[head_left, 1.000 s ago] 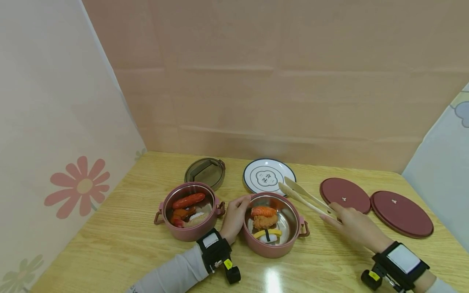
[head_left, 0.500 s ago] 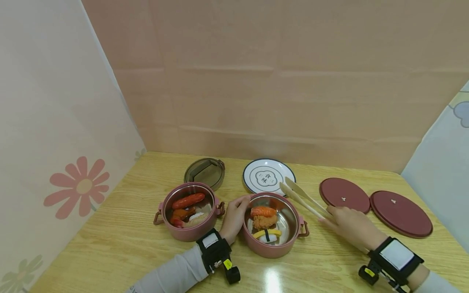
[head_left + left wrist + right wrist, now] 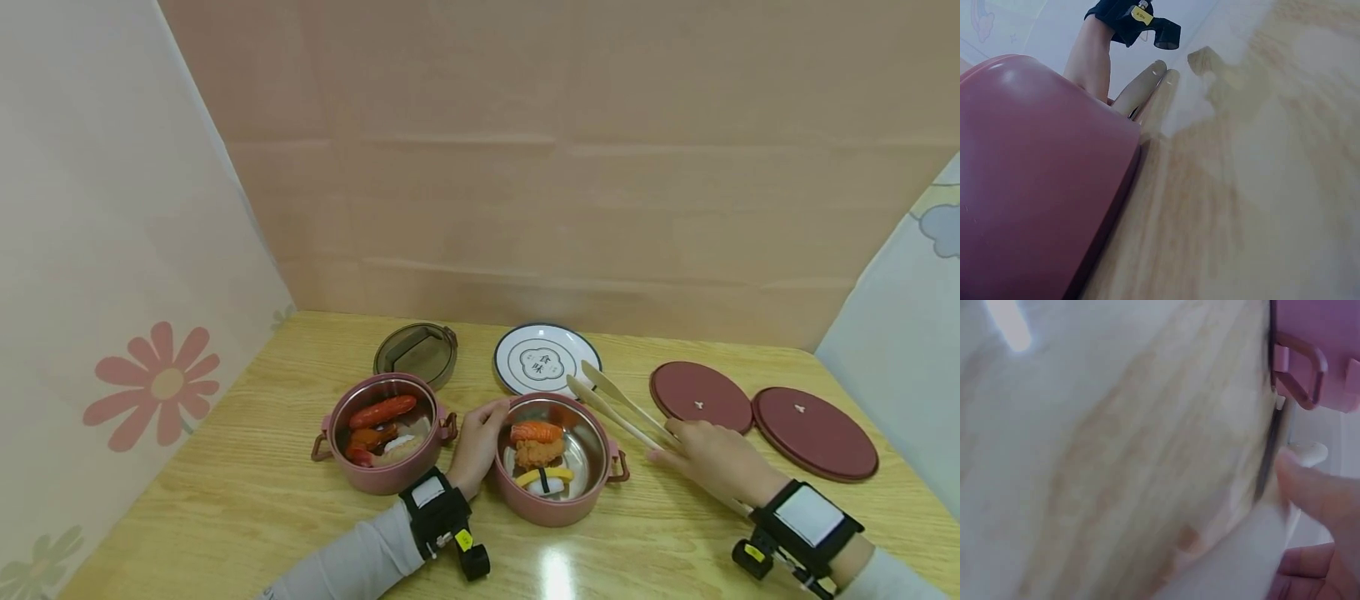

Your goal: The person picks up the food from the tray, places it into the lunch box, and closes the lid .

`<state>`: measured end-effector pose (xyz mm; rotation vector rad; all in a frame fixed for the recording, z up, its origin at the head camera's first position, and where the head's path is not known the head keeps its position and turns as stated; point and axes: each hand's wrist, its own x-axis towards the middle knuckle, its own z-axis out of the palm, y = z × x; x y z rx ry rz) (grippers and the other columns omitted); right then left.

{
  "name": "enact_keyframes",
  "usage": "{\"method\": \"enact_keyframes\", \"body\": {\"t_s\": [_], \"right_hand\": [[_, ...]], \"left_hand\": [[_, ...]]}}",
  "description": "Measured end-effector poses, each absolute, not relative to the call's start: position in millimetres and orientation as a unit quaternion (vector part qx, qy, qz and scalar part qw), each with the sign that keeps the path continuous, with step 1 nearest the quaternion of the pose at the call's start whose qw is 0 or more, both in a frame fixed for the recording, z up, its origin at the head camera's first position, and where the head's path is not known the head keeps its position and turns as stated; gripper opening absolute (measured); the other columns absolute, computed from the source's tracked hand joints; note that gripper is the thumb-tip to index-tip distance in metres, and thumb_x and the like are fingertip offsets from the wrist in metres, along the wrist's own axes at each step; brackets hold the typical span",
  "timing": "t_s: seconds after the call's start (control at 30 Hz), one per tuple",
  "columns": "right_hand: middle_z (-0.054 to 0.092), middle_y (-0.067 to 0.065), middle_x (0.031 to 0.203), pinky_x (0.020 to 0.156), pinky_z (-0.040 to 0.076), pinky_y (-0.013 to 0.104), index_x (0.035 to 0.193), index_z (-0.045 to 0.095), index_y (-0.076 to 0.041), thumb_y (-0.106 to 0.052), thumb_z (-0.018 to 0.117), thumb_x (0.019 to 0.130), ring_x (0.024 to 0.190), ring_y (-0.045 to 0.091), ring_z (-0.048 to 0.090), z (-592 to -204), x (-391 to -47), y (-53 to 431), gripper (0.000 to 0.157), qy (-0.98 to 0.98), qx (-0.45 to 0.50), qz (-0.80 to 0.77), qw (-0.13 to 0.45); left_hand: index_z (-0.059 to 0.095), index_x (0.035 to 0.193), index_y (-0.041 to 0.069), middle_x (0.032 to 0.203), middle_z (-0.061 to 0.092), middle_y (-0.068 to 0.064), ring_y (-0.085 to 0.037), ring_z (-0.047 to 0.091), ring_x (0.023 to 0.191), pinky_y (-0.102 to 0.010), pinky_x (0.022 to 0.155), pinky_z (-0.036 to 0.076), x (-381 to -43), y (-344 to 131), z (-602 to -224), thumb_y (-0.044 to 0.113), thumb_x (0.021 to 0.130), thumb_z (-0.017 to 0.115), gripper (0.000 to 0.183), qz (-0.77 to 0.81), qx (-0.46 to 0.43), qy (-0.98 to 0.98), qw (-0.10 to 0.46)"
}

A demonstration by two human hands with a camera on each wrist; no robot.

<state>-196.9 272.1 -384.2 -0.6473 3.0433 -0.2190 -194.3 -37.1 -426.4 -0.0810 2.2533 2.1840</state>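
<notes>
My left hand grips the left side of a pink pot at its rim, where its handle is hidden. In that pot lie a salmon sushi, a piece of fried chicken and an egg sushi. My right hand holds pale tongs, arms spread and tips apart with nothing between them. In the head view the tips overlap the near edge of a white plate, behind the pot. The right wrist view shows the thumb along the tongs, close to the pot's brown handle.
A second pink pot on the left holds a sausage, a shrimp and other food. Behind it lies a brown lid. Two dark red lids lie on the right of the wooden table.
My right wrist has shifted slightly up and left, the hand still on the tongs. The left hand stays on the pot. The head view has turned slightly.
</notes>
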Motion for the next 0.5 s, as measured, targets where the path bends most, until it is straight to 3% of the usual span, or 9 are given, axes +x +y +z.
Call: {"method": "enact_keyframes", "body": {"t_s": [0.1,0.2,0.27,0.4,0.5], "right_hand": [[0.055,-0.003,0.067,0.048,0.041,0.027,0.109,0.061,0.003,-0.057,0.056,0.082,0.056,0.007,0.045,-378,-199,277,0.065,0.974,-0.204,-0.094,0.025],[0.05,-0.001,0.061,0.048,0.038,0.027,0.117,0.057,0.007,-0.055,0.055,0.084,0.052,0.009,0.043,-367,-204,286,0.07,0.972,-0.193,-0.128,0.033],[0.055,0.001,0.067,0.05,0.041,0.029,0.118,0.055,0.008,-0.052,0.054,0.086,0.055,0.011,0.047,-358,-210,295,0.068,0.971,-0.188,-0.141,0.034],[0.065,0.02,0.091,0.063,0.053,0.045,0.123,0.051,0.012,-0.046,0.053,0.09,0.076,0.029,0.061,-341,-225,314,0.067,0.971,-0.172,-0.161,0.037],[0.062,0.032,0.107,0.076,0.051,0.058,0.125,0.049,0.013,-0.044,0.054,0.09,0.095,0.044,0.059,-336,-239,329,0.067,0.973,-0.165,-0.158,0.029]], "left_hand": [[0.061,0.124,0.003,0.128,0.061,-0.013,-0.026,0.05,0.124,-0.045,0.107,0.036,-194,-37,-426,0.034,0.098,0.044,0.044,0.702,-0.02,0.712,0.004],[0.061,0.124,0.004,0.127,0.061,-0.013,-0.026,0.051,0.123,-0.045,0.106,0.037,-195,-38,-425,0.033,0.098,0.044,0.043,0.706,-0.017,0.708,0.007],[0.061,0.125,0.004,0.128,0.061,-0.013,-0.025,0.051,0.124,-0.045,0.106,0.037,-195,-38,-425,0.034,0.098,0.044,0.044,0.705,-0.019,0.709,0.011],[0.06,0.126,0.004,0.129,0.06,-0.013,-0.026,0.05,0.125,-0.046,0.107,0.037,-195,-39,-425,0.034,0.098,0.044,0.044,0.705,-0.021,0.709,0.015],[0.06,0.126,0.004,0.129,0.06,-0.013,-0.026,0.05,0.124,-0.046,0.107,0.036,-195,-39,-426,0.034,0.098,0.044,0.044,0.705,-0.022,0.709,0.014]]}}
